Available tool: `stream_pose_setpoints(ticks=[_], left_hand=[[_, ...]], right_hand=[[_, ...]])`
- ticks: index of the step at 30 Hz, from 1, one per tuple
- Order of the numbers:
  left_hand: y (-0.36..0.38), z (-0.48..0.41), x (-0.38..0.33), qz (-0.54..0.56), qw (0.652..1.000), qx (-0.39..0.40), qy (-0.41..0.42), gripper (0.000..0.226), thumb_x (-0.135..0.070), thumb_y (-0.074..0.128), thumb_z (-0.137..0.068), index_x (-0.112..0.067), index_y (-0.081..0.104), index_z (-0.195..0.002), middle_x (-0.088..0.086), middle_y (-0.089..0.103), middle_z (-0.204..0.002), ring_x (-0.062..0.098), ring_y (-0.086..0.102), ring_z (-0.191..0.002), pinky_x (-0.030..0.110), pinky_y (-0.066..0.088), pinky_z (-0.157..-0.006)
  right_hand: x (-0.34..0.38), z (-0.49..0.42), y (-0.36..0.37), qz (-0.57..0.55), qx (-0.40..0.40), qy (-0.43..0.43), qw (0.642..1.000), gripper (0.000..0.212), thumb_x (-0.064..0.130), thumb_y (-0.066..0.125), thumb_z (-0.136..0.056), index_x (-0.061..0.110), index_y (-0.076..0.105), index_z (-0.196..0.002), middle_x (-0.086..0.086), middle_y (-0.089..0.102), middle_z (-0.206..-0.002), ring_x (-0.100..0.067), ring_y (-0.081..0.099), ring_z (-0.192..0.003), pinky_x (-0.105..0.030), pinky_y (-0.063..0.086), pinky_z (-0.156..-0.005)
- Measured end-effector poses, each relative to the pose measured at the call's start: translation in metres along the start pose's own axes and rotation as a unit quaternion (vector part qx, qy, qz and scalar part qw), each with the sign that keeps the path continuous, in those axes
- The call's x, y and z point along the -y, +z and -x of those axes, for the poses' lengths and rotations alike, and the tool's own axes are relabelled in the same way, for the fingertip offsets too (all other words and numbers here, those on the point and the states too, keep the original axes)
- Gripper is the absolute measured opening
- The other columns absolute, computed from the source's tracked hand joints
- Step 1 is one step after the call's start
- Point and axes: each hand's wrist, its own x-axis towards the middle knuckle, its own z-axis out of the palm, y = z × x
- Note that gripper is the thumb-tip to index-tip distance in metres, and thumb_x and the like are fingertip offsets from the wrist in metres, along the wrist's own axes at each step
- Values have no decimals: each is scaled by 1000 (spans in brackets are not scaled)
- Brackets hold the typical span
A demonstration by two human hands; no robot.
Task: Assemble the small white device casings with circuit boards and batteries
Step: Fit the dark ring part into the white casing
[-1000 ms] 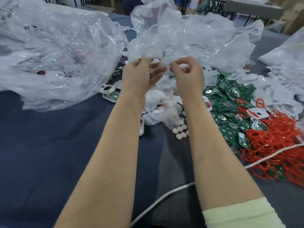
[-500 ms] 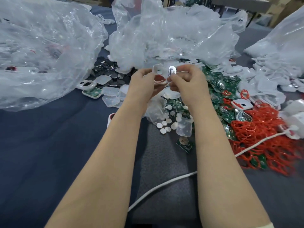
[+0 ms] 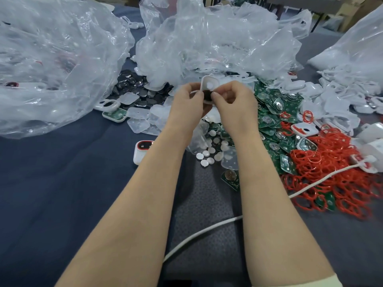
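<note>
My left hand point(image 3: 186, 100) and right hand point(image 3: 234, 100) both pinch one casing point(image 3: 209, 85), held up over the table's point(image 3: 51, 183) far middle. One finished-looking unit point(image 3: 141, 151) lies left of my arms. Heaps of boards point(image 3: 273, 121) and batteries point(image 3: 132, 83) wait, so I judge most work is left.

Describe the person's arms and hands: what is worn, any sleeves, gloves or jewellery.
Both forearms are bare. The left hand and right hand wear no gloves; no ring or watch shows. A pale cream sleeve covers the right arm at the bottom edge of the view; the left arm shows none.
</note>
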Motion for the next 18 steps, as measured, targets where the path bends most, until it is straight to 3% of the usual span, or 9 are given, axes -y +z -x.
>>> stream_pose_setpoints(ticks=[5,11,15,18], left_hand=[[1,4,3,-50,998,0,31,19,-6,52,-97,-2,55,-115,9,67,-98,15,66,-87,24,56,-83],[2,5,4,-119,990,-43,69,14,0,52,-93,-14,55,-94,19,68,-102,28,70,-91,41,56,-89],[4,7,3,-140,984,-46,95,21,-3,53,-93,-24,55,-86,11,67,-100,29,68,-95,46,54,-90],[4,8,1,-127,985,-37,107,26,-2,52,-94,-26,58,-87,6,66,-99,23,68,-91,41,56,-89]], right_hand=[[-1,0,2,-7,-6,22,1000,3,16,64,-86,16,61,-86,5,55,-74,-7,50,-69,-20,43,-65],[-1,-1,3,-38,18,63,997,27,21,67,-86,18,49,-106,4,58,-83,-16,60,-85,-31,49,-79],[1,-3,-1,-25,53,57,997,13,16,64,-88,12,62,-100,-10,66,-96,-29,65,-93,-49,52,-86],[1,-2,-3,-24,26,20,999,6,18,64,-88,16,62,-93,-3,64,-85,-21,64,-82,-43,53,-80]])
